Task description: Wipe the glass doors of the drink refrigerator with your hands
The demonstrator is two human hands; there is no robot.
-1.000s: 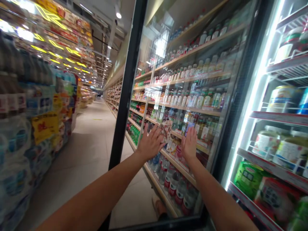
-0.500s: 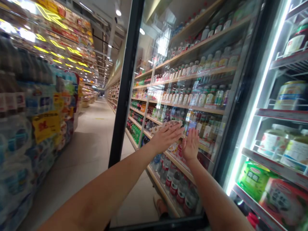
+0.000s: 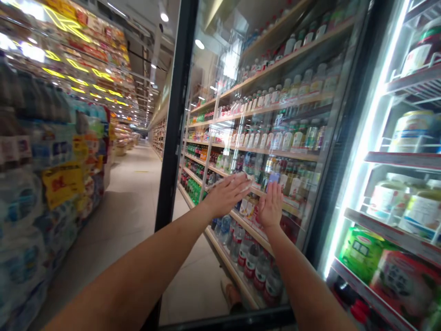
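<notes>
in the head view, the left hand [image 3: 228,193] lies flat, fingers stretched out, over a pale, mostly hidden cloth [image 3: 248,176] against a black-framed, clear glass door [image 3: 275,115]; the right hand [image 3: 270,208], also uncurled, seems to touch that door nearby.

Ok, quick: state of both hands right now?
Left hand: open, laid flat over a pale cloth at the glass door.
Right hand: open, fingers extended, nothing visibly held; glass contact can't be told.
</notes>
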